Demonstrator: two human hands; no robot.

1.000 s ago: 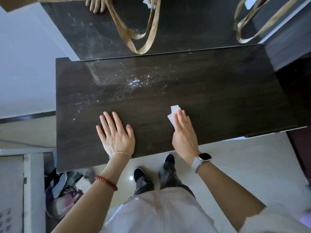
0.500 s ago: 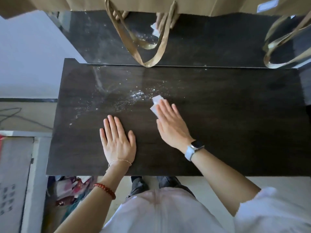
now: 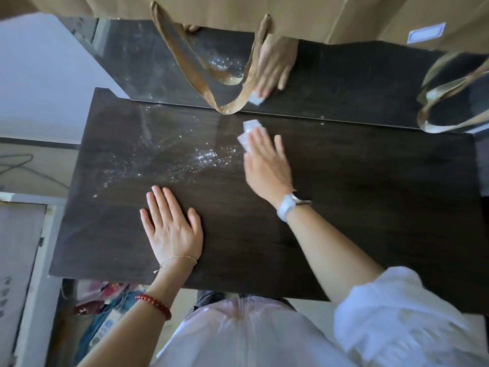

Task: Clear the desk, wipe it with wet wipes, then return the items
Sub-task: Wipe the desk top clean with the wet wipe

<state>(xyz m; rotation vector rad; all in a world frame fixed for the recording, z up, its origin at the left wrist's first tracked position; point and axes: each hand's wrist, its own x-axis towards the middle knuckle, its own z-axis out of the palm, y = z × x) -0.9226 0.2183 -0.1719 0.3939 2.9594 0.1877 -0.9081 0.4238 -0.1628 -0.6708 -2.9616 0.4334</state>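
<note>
A dark wooden desk top (image 3: 370, 207) fills the view, bare of items. My right hand (image 3: 267, 165) presses a white wet wipe (image 3: 248, 133) flat against it near the far edge, fingers spread over the wipe. My left hand (image 3: 172, 226) lies flat on the desk near the front edge, palm down, holding nothing. A patch of glistening specks and streaks (image 3: 190, 160) covers the desk left of the wipe.
A glossy dark back panel (image 3: 344, 83) behind the desk mirrors my right hand and the wipe. Brown paper bags with ribbon handles (image 3: 232, 107) hang over it from above. A white wall stands to the left, and clutter (image 3: 100, 300) sits on the floor below the desk's left end.
My right hand has slid the wipe away from the front edge toward the far edge of the desk. My left hand has stayed flat in place.
</note>
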